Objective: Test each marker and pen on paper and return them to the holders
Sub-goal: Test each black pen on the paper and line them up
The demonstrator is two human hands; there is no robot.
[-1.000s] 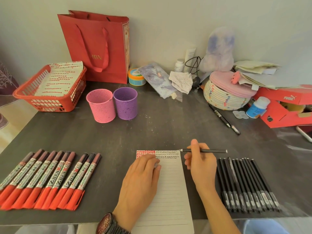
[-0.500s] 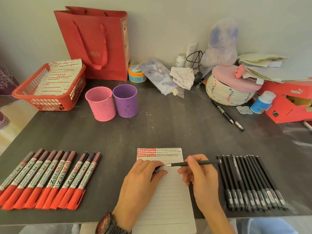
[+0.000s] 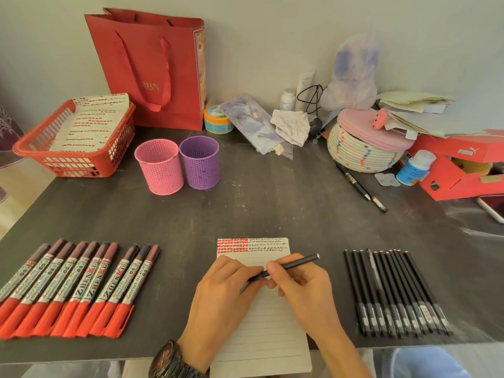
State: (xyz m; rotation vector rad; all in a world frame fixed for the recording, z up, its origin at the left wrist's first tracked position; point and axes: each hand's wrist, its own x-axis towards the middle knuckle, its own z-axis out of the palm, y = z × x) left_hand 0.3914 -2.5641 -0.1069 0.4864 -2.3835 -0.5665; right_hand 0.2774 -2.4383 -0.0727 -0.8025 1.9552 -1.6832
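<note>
At the near edge of the dark surface [image 3: 272, 203] lies a lined paper [image 3: 261, 331], its top rows filled with red blots on the left and small black scribbles on the right. The right grip [image 3: 302, 287] is clenched round a black pen [image 3: 297, 261], thumb and forefinger pinching the barrel. The pen slants over the paper, tail up to the right, front end down to the left. The left grip [image 3: 223, 298], a watch [image 3: 169, 361] at its wrist, rests palm-down on the paper with its fingertips touching the pen's front end. Whether they pinch it I cannot tell.

Left of the paper a row of red-capped markers [image 3: 73, 287] lies side by side. Right of it is a row of black pens [image 3: 392, 290], caps toward the near edge. Farther back stand a pink holder [image 3: 159, 166] and a purple holder [image 3: 200, 162], just beside each other. Left of them sits a red basket [image 3: 73, 165] holding marked sheets, and behind them a red bag [image 3: 155, 69] stands against the wall. Two loose pens [image 3: 360, 186] lie at the back right by a woven basket [image 3: 360, 156].
</note>
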